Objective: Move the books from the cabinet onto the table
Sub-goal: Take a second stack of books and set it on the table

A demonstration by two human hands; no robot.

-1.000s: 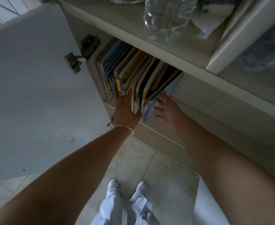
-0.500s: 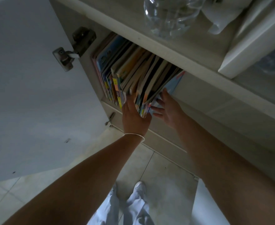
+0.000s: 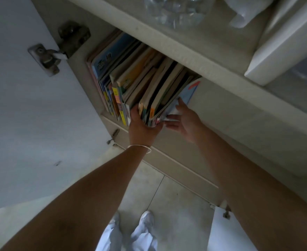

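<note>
A row of thin colourful books (image 3: 131, 77) stands upright inside the open cabinet (image 3: 167, 51), under the table top. My left hand (image 3: 141, 127) is wedged into the row, fingers between the books, and cups the bottom of the right-hand bundle of books (image 3: 163, 98). My right hand (image 3: 183, 120) presses flat against the light blue cover on the bundle's outer right side, fingers spread. The bundle leans to the right, squeezed between both hands, with its lower corner past the shelf's front edge.
The white cabinet door (image 3: 31, 115) stands open at the left with its hinge (image 3: 45, 58) showing. A clear plastic bottle (image 3: 174, 9) and a white box (image 3: 283, 44) sit on the table top (image 3: 199, 38) above. A second door (image 3: 221, 232) is at lower right. Tiled floor and my feet lie below.
My left hand has slid from the front of the spines into the row, splitting off the right-hand bundle. The bundle has tipped out a little between both hands.
</note>
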